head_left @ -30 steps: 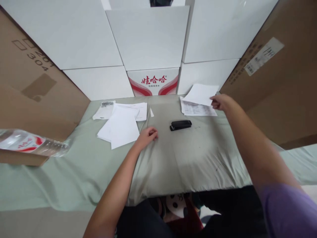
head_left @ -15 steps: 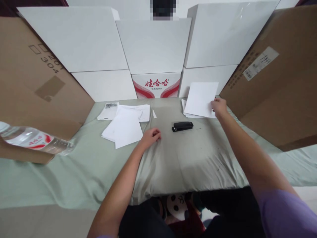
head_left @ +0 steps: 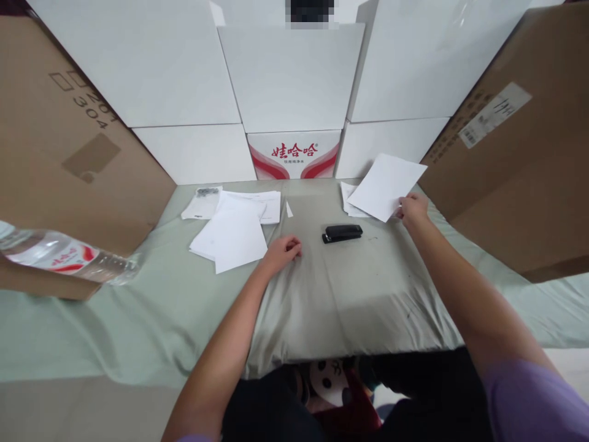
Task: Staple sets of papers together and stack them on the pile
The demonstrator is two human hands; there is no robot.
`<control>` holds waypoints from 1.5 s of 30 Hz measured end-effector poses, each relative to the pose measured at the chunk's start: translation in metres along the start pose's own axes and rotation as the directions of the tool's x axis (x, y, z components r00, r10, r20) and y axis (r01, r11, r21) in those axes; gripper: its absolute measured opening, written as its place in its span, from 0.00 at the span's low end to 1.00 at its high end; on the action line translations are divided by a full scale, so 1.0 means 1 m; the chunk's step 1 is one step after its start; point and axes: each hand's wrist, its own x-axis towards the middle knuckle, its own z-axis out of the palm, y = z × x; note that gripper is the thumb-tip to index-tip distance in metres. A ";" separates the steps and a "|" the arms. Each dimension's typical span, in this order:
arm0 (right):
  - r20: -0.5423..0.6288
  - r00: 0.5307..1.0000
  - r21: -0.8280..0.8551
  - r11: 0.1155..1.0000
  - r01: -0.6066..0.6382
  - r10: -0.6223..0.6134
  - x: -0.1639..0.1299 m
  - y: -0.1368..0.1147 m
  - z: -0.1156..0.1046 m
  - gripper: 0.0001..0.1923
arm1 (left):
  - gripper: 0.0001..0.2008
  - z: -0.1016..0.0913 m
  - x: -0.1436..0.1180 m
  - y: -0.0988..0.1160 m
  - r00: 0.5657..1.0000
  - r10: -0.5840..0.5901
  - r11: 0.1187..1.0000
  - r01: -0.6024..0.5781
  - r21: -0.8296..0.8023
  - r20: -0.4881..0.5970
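Observation:
My right hand (head_left: 413, 209) pinches the lower right edge of a white sheet of paper (head_left: 384, 187). The sheet is raised and tilted over a small paper stack (head_left: 350, 201). Loosely curled, with no object visible in it, my left hand (head_left: 283, 252) rests on the cloth in the middle. Between the two hands lies a black stapler (head_left: 343, 233), which neither touches. Left of my left hand is a loose pile of white papers (head_left: 237, 236), its sheets fanned at different angles.
A clear bag with small dark pieces (head_left: 202, 199) lies behind the left papers. There is a white paper scrap (head_left: 289, 209) near the centre. White boxes (head_left: 289, 80) wall the back, and cardboard boxes flank both sides. A water bottle (head_left: 69, 255) lies at the far left.
My right hand has turned the sheet clockwise and shifted it slightly right, away from the stack beneath. My left hand stays in place. The camera view has tilted a little.

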 end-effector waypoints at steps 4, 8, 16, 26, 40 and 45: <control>-0.153 0.980 0.098 0.989 -0.110 0.125 0.015 -0.012 -0.015 0.11 | 0.08 0.000 0.000 0.000 1.000 0.008 1.000 -0.008 -0.003 -0.003; -0.178 0.937 -0.064 0.954 0.294 -0.301 0.018 -0.020 -0.028 0.14 | 0.08 0.000 0.000 0.000 1.000 0.017 1.000 -0.017 0.006 0.001; 0.325 0.860 -0.417 0.757 0.503 -0.393 -0.046 0.034 -0.013 0.18 | 0.08 0.001 0.000 -0.003 1.000 0.019 1.000 -0.019 0.001 -0.004; 0.382 0.855 -0.388 0.779 0.493 -0.350 -0.047 0.041 -0.006 0.19 | 0.08 0.001 -0.001 0.001 1.000 0.014 1.000 -0.014 0.012 -0.004; 0.464 0.832 -0.593 0.590 0.547 -0.305 -0.055 0.031 -0.004 0.19 | 0.08 0.001 -0.001 0.001 1.000 0.014 1.000 -0.014 0.012 -0.003; 0.467 0.826 -0.577 0.599 0.556 -0.317 -0.055 0.032 -0.002 0.20 | 0.08 0.001 -0.001 0.001 1.000 0.018 1.000 -0.018 0.016 -0.005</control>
